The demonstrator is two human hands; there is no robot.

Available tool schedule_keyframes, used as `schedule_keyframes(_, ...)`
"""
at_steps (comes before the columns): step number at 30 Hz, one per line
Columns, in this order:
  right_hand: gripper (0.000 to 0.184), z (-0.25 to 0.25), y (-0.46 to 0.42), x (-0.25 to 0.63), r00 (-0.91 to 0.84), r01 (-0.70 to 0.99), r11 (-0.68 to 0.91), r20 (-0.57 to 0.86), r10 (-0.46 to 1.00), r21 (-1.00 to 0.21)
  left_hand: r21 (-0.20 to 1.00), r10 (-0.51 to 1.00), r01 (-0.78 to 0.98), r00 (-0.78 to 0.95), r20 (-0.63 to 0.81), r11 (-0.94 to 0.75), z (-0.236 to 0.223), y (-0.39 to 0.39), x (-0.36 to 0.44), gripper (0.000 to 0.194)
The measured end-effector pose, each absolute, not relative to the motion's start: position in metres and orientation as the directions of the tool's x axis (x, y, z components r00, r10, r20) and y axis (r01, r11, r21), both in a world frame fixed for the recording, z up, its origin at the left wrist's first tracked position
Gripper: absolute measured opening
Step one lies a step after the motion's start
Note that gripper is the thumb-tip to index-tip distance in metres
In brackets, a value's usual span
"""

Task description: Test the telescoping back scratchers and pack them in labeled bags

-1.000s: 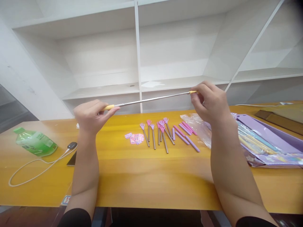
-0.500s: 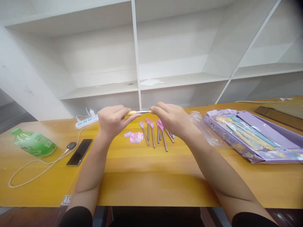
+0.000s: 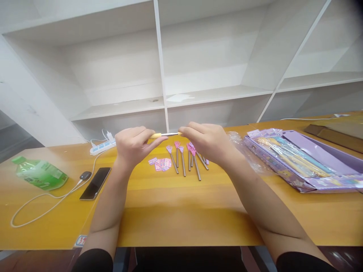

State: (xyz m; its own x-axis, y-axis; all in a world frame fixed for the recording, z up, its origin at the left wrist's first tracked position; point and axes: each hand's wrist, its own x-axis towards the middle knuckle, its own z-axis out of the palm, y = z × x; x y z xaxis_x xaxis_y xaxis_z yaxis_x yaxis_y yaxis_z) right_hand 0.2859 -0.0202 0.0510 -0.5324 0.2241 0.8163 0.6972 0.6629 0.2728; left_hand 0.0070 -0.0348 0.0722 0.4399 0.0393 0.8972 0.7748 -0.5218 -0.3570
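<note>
Between my two hands I hold a yellow back scratcher [image 3: 169, 134] level above the table, with its short metal rod showing in the middle. My left hand [image 3: 134, 145] is closed round its yellow left end. The other yellow end is pinched in my right hand [image 3: 204, 141], which hides most of it. Beneath and between the hands lie several back scratchers [image 3: 183, 160] with pink or purple hand-shaped heads and metal rods. Just left of them is a small pile of pink and purple printed cards [image 3: 162, 164].
At right, a purple box [image 3: 300, 185] holds wrapped yellow and blue sticks, beside clear plastic wrapping [image 3: 235, 141]. To the left are a phone [image 3: 95, 183], a green bottle [image 3: 41, 173], a white cable [image 3: 36, 219] and a power strip [image 3: 102, 147]. White shelves [image 3: 119, 107] stand behind.
Both hands keep the same hold on the yellow back scratcher. The whole view has shifted slightly; nothing on the table has visibly moved.
</note>
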Motion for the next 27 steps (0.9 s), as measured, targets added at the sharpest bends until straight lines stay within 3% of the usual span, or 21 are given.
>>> schedule_keyframes(7,0.03,0.052,-0.021,0.29,-0.51,0.695,0.656,0.845,0.161,0.295,-0.349,0.033,0.768,0.433,0.901,-0.538,0.074,-0.036,0.005,0.042)
schedule_keyframes(12,0.041,0.056,-0.024,0.29,-0.503,0.674,0.684,0.852,0.147,0.28,-0.347,0.042,0.765,0.438,0.898,-0.543,0.076,-0.035,0.002,0.046)
schedule_keyframes(18,0.039,0.065,-0.025,0.297,-0.485,0.662,0.681,0.872,0.073,0.311,-0.378,0.003,0.796,0.43,0.903,-0.474,0.078,-0.033,-0.002,0.05)
schedule_keyframes(23,0.031,0.076,-0.018,0.326,-0.364,0.744,0.634,0.923,0.121,0.211,-0.33,-0.027,0.828,0.357,0.934,-0.454,0.088,-0.03,-0.027,0.055)
schedule_keyframes(27,0.025,0.08,-0.012,0.345,-0.317,0.767,0.624,0.933,0.169,0.148,-0.373,-0.099,0.826,0.367,0.925,-0.422,0.096,-0.031,-0.047,0.053)
